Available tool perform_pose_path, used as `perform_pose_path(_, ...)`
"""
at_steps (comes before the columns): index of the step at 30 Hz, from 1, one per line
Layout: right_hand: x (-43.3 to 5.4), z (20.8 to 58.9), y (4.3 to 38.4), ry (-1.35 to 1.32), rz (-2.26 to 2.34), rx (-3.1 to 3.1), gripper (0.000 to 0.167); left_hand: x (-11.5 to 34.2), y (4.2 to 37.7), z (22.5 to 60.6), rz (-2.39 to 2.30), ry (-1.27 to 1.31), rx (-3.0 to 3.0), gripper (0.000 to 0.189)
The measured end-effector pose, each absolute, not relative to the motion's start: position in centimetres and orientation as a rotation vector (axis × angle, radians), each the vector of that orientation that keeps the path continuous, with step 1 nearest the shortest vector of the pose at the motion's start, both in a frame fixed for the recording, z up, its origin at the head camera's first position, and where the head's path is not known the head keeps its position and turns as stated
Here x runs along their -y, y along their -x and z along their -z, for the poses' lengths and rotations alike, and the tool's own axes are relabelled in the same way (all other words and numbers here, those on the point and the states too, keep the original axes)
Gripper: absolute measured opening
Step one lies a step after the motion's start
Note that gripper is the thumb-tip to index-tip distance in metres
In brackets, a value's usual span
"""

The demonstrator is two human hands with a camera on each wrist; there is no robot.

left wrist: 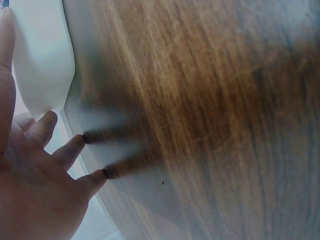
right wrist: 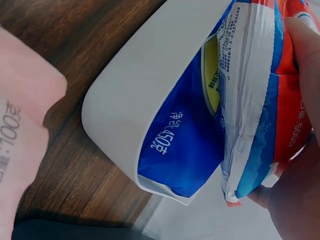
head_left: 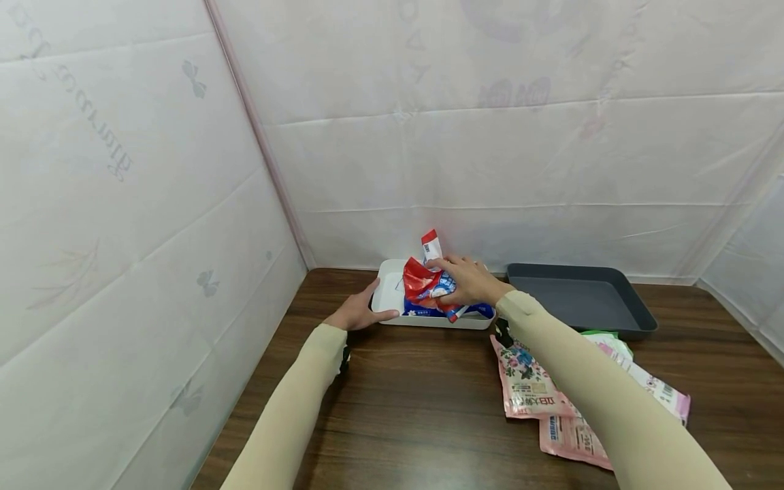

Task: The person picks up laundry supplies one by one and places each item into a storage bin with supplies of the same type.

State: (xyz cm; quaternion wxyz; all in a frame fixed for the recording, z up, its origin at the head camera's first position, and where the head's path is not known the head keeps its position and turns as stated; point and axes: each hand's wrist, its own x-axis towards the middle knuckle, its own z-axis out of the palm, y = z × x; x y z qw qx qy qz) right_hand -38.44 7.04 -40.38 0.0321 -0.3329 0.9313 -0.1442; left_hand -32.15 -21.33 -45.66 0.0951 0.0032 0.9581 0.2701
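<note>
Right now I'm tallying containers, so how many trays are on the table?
2: the white tray, beside the left hand, and the dark gray tray, to its right, beyond the pink packets.

3 views: 1 wide from the head, 2 close from the wrists

The head camera looks forward and down over the bench (head_left: 416,408), far enough back to include both forearms and the cloth walls (head_left: 520,156). The left wrist camera, close above the bench, has the left grip (head_left: 361,312) at its left edge. The right wrist camera peers closely into the white tray (head_left: 437,322) beside the right grip (head_left: 468,281). Each wrist view shares part of that tray with the head view.
</note>
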Motion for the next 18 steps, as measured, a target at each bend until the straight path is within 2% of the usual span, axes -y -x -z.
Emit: perform_pose_path(18, -7.13, 40.89, 38.34, 1.052, 0.403, -2.896, 0.087, 21.49, 31.92, 45.32, -0.797, -0.010, -2.841, 0.108)
